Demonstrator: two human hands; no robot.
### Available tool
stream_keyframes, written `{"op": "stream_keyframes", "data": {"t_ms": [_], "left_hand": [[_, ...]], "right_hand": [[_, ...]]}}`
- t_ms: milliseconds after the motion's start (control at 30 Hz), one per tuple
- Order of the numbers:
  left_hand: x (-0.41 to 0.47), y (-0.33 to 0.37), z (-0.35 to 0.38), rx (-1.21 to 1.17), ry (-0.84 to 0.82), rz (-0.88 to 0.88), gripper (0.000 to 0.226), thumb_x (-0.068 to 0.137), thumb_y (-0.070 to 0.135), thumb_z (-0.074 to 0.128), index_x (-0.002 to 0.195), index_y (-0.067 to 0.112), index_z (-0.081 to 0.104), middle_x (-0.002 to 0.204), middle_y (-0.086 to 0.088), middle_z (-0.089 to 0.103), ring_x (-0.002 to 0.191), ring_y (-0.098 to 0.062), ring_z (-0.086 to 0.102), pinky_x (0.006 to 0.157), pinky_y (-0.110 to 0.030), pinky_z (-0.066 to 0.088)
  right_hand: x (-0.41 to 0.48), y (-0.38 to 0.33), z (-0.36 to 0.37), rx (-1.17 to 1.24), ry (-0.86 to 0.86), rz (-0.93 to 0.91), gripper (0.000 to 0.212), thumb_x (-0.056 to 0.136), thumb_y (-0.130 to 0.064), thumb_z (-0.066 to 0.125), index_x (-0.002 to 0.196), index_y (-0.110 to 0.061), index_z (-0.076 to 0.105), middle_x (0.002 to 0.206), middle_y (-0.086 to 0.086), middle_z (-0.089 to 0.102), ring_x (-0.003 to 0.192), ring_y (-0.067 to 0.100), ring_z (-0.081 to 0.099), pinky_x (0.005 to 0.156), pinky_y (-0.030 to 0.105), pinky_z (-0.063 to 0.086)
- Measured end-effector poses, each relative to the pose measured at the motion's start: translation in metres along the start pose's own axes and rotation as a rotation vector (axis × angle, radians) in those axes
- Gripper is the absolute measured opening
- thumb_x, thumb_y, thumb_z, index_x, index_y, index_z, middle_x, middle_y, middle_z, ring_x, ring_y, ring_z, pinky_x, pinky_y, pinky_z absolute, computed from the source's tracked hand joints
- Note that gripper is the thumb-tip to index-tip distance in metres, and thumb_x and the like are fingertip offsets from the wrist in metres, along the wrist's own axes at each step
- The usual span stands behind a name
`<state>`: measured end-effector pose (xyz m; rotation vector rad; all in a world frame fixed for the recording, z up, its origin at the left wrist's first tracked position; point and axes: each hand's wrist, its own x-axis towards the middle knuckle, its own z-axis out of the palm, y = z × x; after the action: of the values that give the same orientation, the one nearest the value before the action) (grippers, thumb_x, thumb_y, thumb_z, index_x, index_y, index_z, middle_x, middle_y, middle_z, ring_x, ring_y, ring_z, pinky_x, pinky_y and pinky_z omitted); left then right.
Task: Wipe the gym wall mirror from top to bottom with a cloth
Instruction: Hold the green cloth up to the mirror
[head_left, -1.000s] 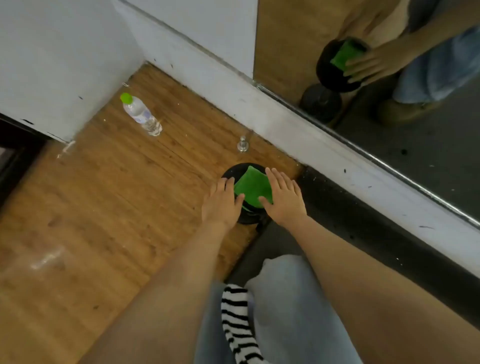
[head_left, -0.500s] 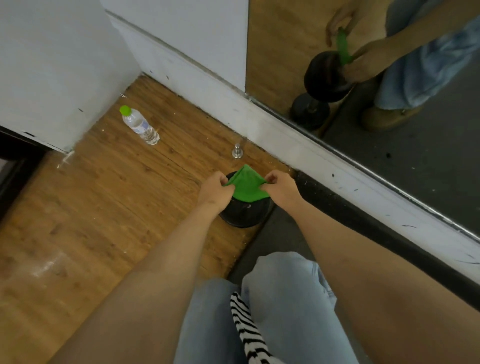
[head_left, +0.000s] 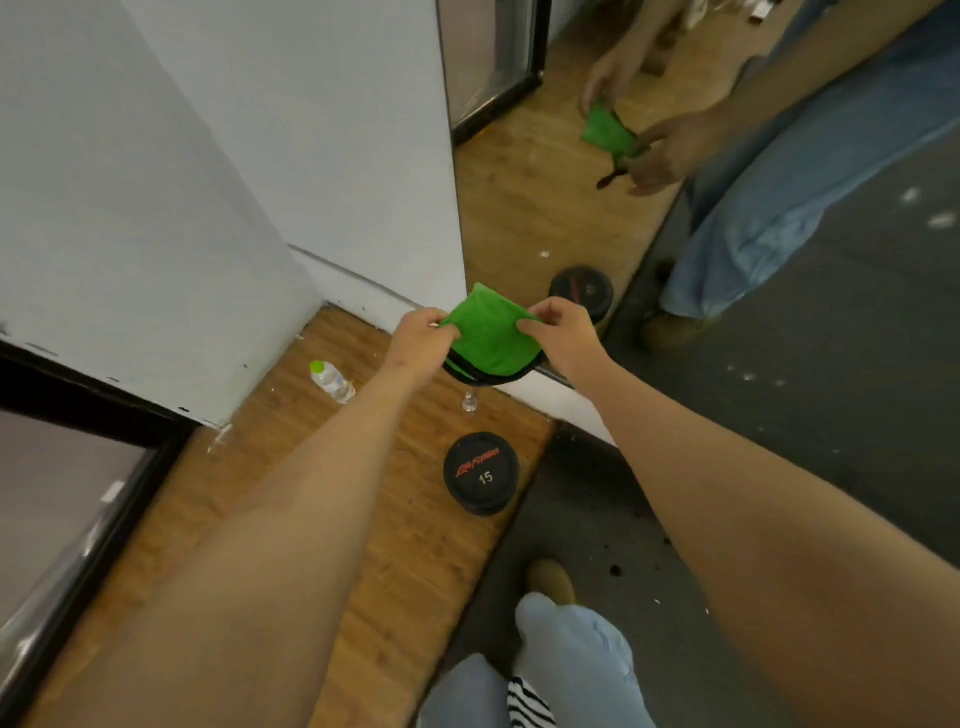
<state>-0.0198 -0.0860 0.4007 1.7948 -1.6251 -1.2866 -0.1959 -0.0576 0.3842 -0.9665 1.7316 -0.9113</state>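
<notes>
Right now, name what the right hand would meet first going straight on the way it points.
The green cloth that the right hand pinches; beyond it probably the mirror, though depth is unclear.

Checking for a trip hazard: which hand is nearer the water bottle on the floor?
Left. The left hand pinches the cloth on the side toward the water bottle; the right hand pinches its opposite corner, farther away.

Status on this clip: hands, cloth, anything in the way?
Left hand, right hand both pinch green cloth, held up. Mirror not yet touched. Dumbbell on floor below, clear of it.
</notes>
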Motion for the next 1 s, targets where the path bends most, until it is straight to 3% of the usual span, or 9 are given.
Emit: {"op": "stream_keyframes", "data": {"t_ms": [133,233,333,433,700,833,967,1000], "left_hand": [[-0.047,0.084,-0.021,-0.190,-0.034,-0.010,0.018,0.095,-0.001,0.052,0.082,0.006,0.062,0.078,-0.009,0.058,0.079,-0.023,0.055,0.073,-0.032,0.049],[-0.080,0.134,-0.028,-0.247,-0.069,0.044,0.028,0.095,-0.001,0.051,0.073,0.015,0.060,0.073,-0.005,0.057,0.079,-0.025,0.056,0.081,-0.043,0.052],[-0.114,0.171,-0.030,-0.227,-0.052,0.130,0.028,0.094,0.000,0.054,0.073,0.019,0.060,0.072,-0.004,0.057,0.083,-0.024,0.057,0.085,-0.046,0.052],[-0.151,0.199,-0.023,-0.157,-0.069,0.230,0.031,0.092,0.000,0.056,0.068,0.018,0.057,0.070,-0.003,0.054,0.084,-0.023,0.052,0.076,-0.035,0.042],[-0.259,0.264,0.055,-0.190,-0.295,0.333,0.028,0.093,0.001,0.054,0.070,0.017,0.057,0.070,-0.004,0.054,0.080,-0.022,0.053,0.070,-0.030,0.040],[-0.323,0.287,0.107,-0.167,-0.472,0.376,0.024,0.096,0.006,0.059,0.075,0.019,0.058,0.071,0.000,0.058,0.064,-0.011,0.054,0.043,-0.013,0.043],[-0.387,0.299,0.174,-0.118,-0.653,0.480,0.003,0.093,0.009,0.067,0.095,0.011,0.069,0.084,0.001,0.069,0.072,-0.011,0.067,0.062,-0.015,0.053],[-0.405,0.300,0.196,-0.099,-0.693,0.514,0.011,0.092,0.006,0.067,0.103,0.006,0.069,0.088,0.000,0.069,0.070,-0.007,0.068,0.064,-0.014,0.052]], "right_hand": [[-0.055,-0.066,-0.051,0.259,0.074,0.059,0.018,0.092,-0.016,0.069,0.078,-0.018,0.059,0.092,0.009,0.062,0.090,0.021,0.061,0.085,0.044,0.054],[-0.100,-0.099,-0.084,0.476,0.077,0.102,0.015,0.094,-0.017,0.066,0.082,-0.017,0.057,0.089,0.003,0.063,0.080,0.014,0.062,0.066,0.030,0.054],[-0.147,-0.115,-0.110,0.671,0.064,0.138,0.008,0.095,-0.014,0.063,0.090,-0.017,0.057,0.094,0.004,0.063,0.082,0.018,0.063,0.066,0.029,0.051],[-0.196,-0.117,-0.133,0.773,0.085,0.108,0.008,0.094,-0.007,0.061,0.096,-0.015,0.059,0.095,0.006,0.065,0.083,0.018,0.064,0.066,0.028,0.052],[-0.321,-0.104,-0.224,0.864,0.299,-0.057,0.013,0.094,0.000,0.059,0.095,-0.012,0.062,0.087,0.003,0.070,0.078,0.014,0.066,0.060,0.023,0.054],[-0.379,-0.071,-0.275,0.862,0.447,-0.102,0.017,0.093,0.003,0.058,0.099,-0.013,0.062,0.089,0.002,0.070,0.079,0.014,0.066,0.058,0.022,0.054],[-0.449,-0.025,-0.330,0.830,0.583,-0.110,0.019,0.093,0.005,0.057,0.096,-0.014,0.062,0.090,0.002,0.067,0.079,0.012,0.064,0.054,0.018,0.052],[-0.468,-0.010,-0.344,0.825,0.614,-0.110,0.019,0.093,0.005,0.057,0.100,-0.013,0.062,0.090,0.002,0.067,0.078,0.012,0.064,0.053,0.018,0.052]]}}
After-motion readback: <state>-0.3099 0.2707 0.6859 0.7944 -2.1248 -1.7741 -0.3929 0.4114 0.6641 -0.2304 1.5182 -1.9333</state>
